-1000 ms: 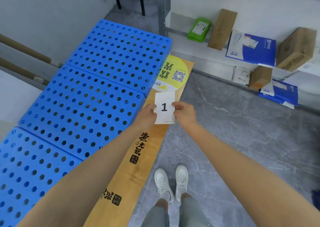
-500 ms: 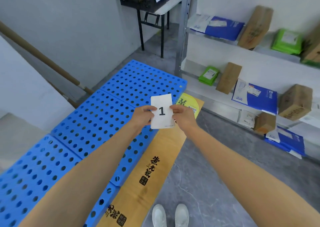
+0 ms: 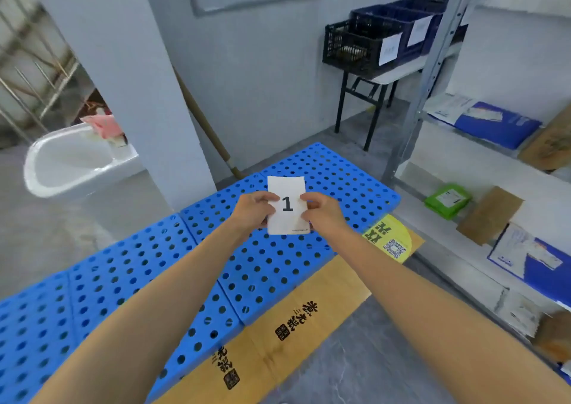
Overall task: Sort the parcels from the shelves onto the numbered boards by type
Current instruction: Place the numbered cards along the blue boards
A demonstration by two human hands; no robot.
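Card marked 1 [image 3: 287,187] is held above the far blue board [image 3: 340,175]. Left grip [image 3: 251,210] and right grip [image 3: 324,215] each pinch a side edge.

Judgement: thin, light, floppy; hold by the edges and lay flat.

Parcels lie on the shelf [image 3: 417,193]. The green pouch [image 3: 448,199] looks soft and the brown box [image 3: 489,215] stiff; take the box by opposite faces.

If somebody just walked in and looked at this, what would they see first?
First comes the white card with a big black 1, held in the middle by the left hand and the right hand, each pinching one side. Under it lie bright blue boards full of round holes, running across the floor. On the right, shelves hold parcels, one of them a bright green parcel.
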